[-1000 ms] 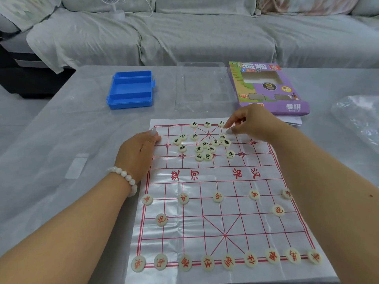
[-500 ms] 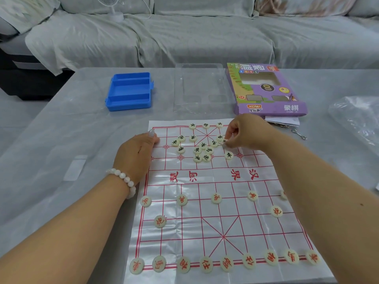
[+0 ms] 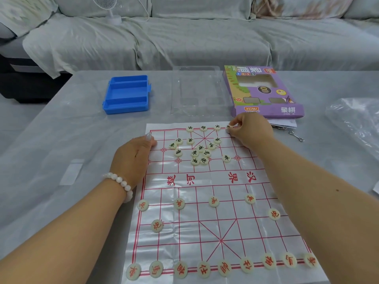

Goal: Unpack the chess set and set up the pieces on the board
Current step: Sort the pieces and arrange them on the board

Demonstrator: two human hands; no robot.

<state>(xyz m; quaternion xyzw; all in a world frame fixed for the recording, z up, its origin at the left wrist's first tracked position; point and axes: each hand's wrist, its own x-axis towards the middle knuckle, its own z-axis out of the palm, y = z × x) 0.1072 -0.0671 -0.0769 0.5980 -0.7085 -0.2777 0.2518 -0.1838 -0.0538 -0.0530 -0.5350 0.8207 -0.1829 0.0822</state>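
Right hand [image 3: 251,131] pinching a piece [image 3: 228,129] at board's [image 3: 207,181] far edge, right of centre. Left hand [image 3: 133,155] relaxed, holding nothing, resting on board's left edge.

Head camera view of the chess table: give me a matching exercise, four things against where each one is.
Things:
1. blue case
2. purple box
3. left hand
4. right hand

Places:
A. pinching a black-lettered piece at the far row of the board
B. resting on the board's left edge
C. beyond the board's far left corner
D. beyond the board's far right corner

Pairs: 1-C, 2-D, 3-B, 4-A
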